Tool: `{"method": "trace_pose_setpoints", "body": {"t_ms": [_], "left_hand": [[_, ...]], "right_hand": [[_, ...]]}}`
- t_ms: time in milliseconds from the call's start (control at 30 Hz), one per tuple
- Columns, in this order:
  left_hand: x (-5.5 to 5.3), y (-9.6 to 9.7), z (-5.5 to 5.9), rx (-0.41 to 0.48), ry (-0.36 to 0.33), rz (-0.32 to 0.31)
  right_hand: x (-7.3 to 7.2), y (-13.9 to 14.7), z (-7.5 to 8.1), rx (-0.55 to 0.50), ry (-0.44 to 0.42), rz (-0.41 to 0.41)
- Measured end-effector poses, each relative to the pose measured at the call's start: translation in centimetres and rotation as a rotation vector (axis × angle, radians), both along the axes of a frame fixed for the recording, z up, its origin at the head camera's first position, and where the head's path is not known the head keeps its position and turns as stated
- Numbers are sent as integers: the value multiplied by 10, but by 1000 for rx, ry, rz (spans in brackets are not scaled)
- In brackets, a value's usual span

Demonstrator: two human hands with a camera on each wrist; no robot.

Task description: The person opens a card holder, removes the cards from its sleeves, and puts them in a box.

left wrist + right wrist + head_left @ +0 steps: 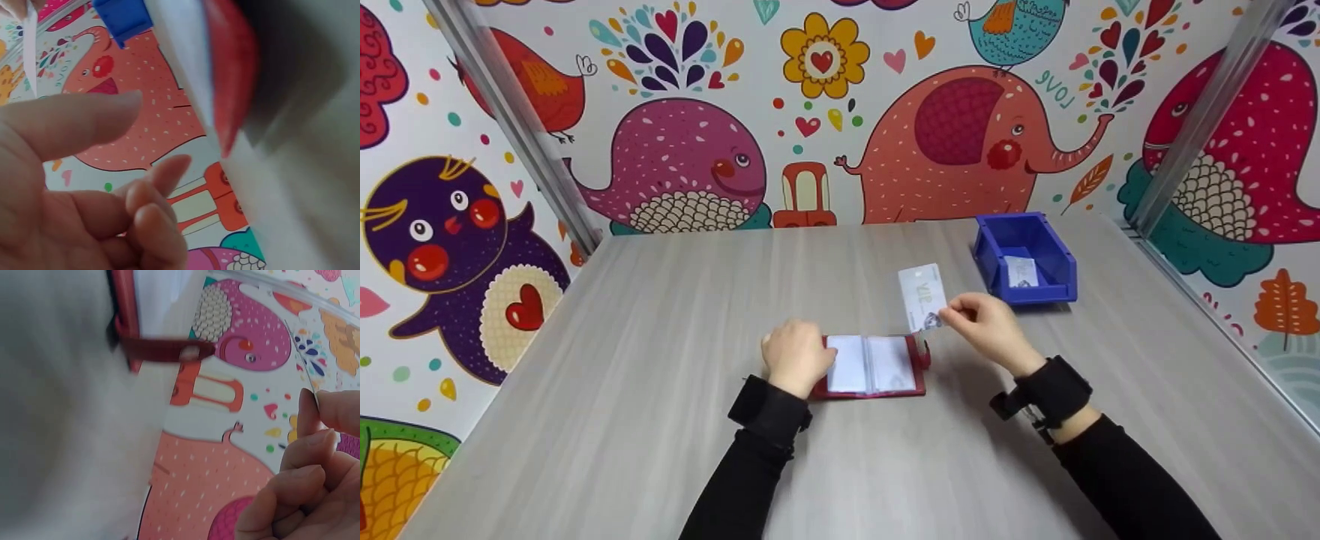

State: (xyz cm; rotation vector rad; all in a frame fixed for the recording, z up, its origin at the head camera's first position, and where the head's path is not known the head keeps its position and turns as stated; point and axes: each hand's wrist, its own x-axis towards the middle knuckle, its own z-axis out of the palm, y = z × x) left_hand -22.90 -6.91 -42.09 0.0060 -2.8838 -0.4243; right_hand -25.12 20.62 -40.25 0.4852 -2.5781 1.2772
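A white card marked VIP (921,298) is held up by its lower right corner, pinched between thumb and fingers of my right hand (986,330). In the right wrist view this card (304,363) shows edge-on above the fingertips. Below it on the table lies a red card holder (919,386), spread open with clear sleeves (846,364) and a strap (169,350) sticking out at its right. My left hand (795,356) is at the holder's left edge. The left wrist view shows that hand's thumb (95,121) apart from loosely curled fingers, with nothing between them.
At the back right of the table stands a blue bin (1039,292), with another white card (1021,271) inside. The grey wooden table (660,300) ends at walls printed with cartoon animals. Metal posts (514,124) rise at its rear corners.
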Motion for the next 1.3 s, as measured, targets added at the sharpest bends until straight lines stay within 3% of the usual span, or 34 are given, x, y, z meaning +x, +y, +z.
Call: {"method": "trace_pose_setpoints", "body": {"t_ms": [167,600,900,1300], "left_hand": [[-1,1,-3,-25,-75,20],[-3,2,-11,-74,-120,41],[-1,2,-6,-92,-167,56],[-3,2,-6,-103,-210,72]], "right_hand": [[-6,20,0,33,3,-59],[-17,67,3,92,7,-195],[-28,90,6,100,-78,-223],[-46,111,20,125,-159,-337]]}}
